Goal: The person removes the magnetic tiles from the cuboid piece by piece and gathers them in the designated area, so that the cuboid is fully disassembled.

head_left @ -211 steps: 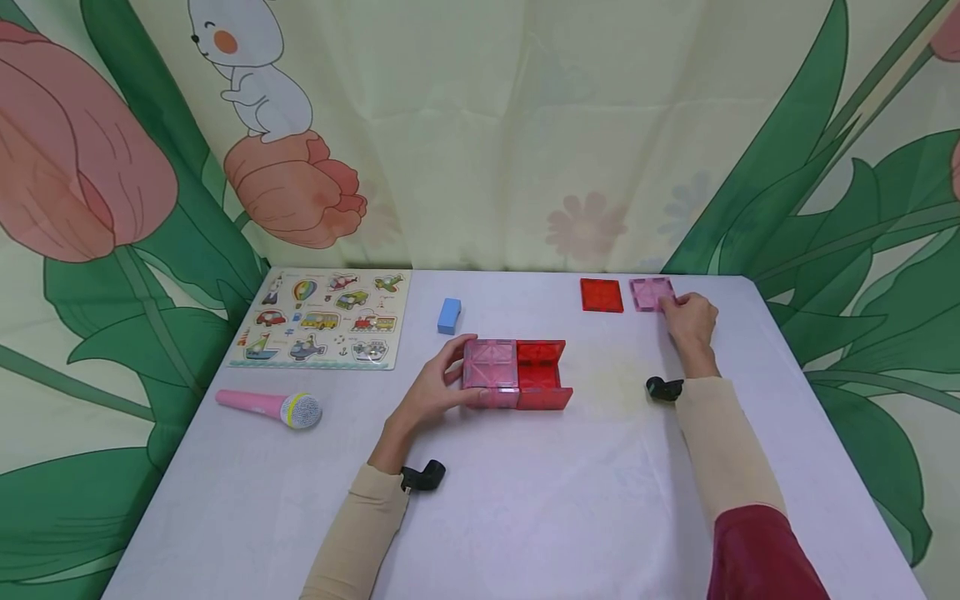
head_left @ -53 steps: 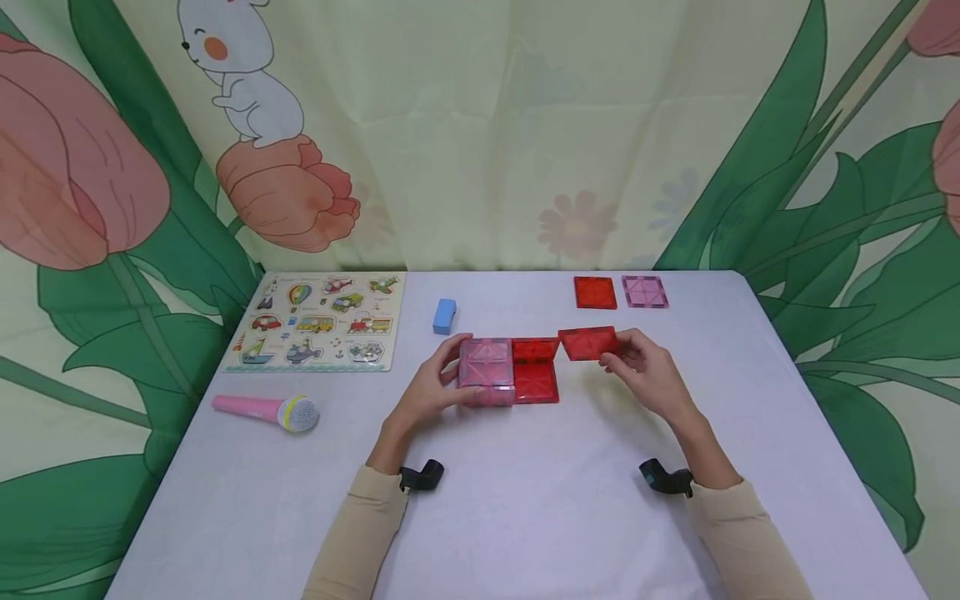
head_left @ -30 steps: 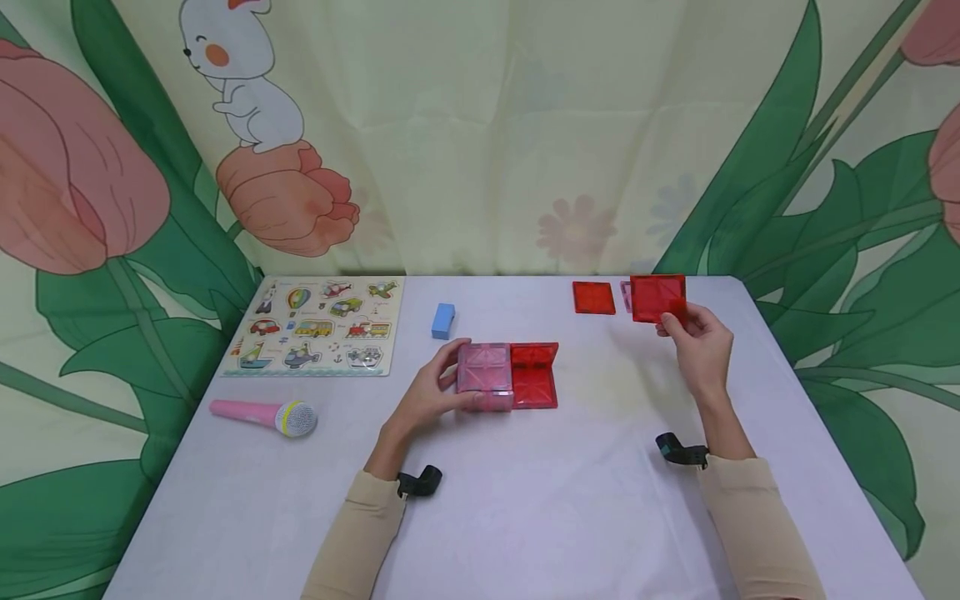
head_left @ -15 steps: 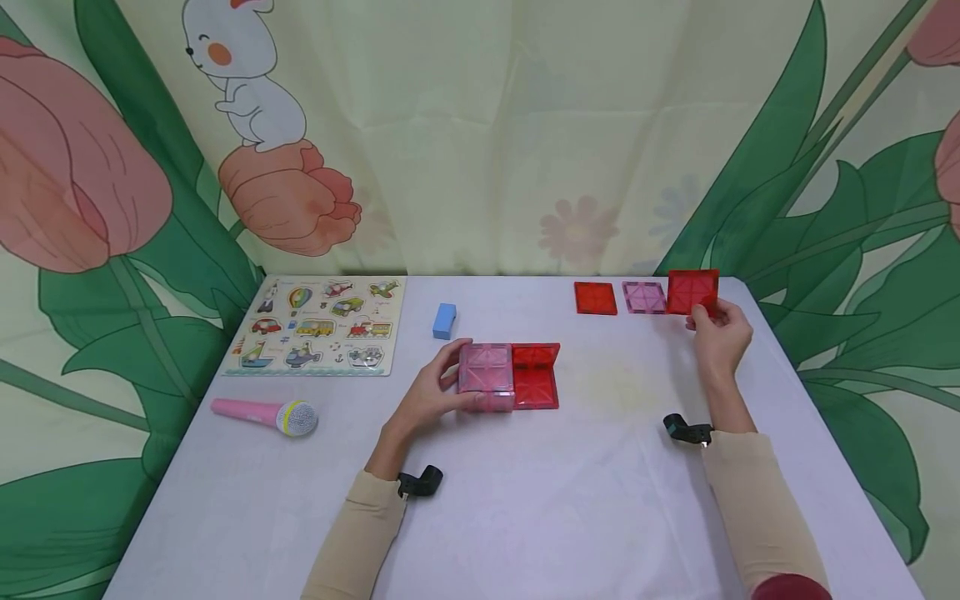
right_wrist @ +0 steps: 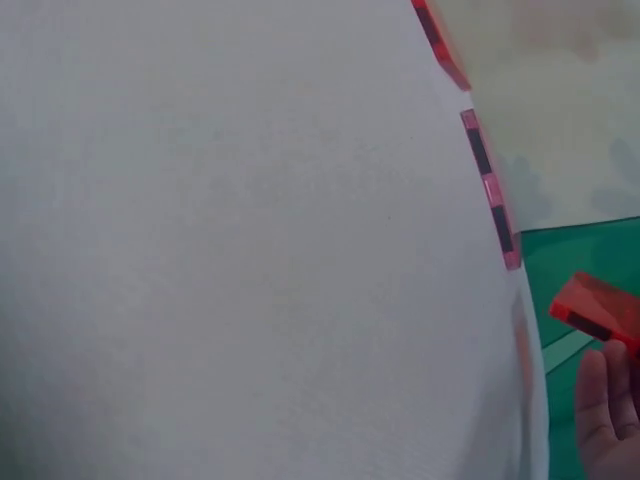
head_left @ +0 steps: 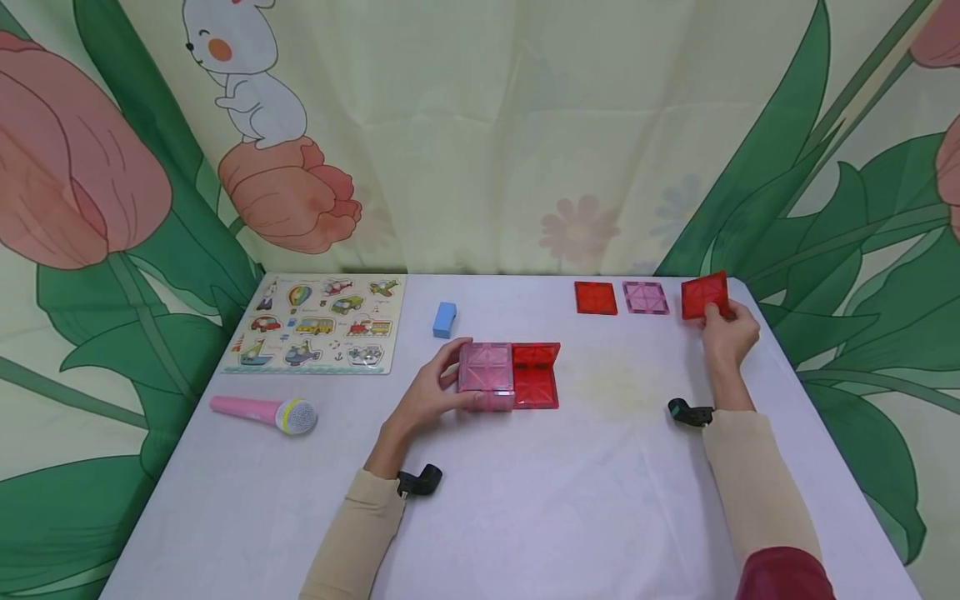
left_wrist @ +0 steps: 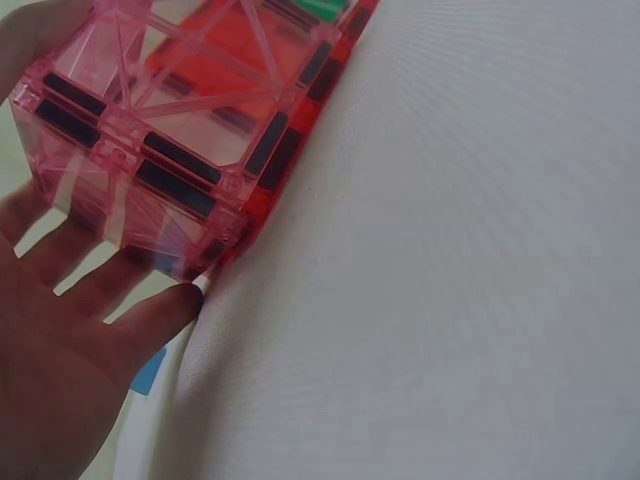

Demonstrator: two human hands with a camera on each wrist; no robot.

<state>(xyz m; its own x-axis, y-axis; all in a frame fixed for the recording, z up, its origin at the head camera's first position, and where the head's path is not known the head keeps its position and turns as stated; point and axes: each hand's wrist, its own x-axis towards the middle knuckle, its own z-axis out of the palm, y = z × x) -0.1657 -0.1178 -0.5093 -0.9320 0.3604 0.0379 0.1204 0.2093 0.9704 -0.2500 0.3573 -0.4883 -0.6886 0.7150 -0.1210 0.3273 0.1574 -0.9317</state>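
My left hand (head_left: 429, 390) grips the pink, left part of a small box of see-through magnetic tiles (head_left: 486, 367), thumb at the front and fingers behind. In the left wrist view the pink tiles (left_wrist: 180, 100) show black magnet strips along their edges. The box's right part (head_left: 535, 387) is red, with a bottom tile and a back tile in sight. At the far right of the table my right hand (head_left: 729, 337) pinches a loose red magnetic tile (head_left: 703, 293) by its near edge. That tile (right_wrist: 595, 305) appears tilted in the right wrist view.
A red tile (head_left: 596, 297) and a pink tile (head_left: 646, 297) lie along the far edge, left of my right hand. A blue block (head_left: 444, 320) sits behind the box. To the left are a picture puzzle board (head_left: 318, 321) and a pink toy microphone (head_left: 264, 413).
My right hand has taken the red front tile off the box's right part and carried it right, past the pink tile, to the far right corner. My left hand keeps its grip.
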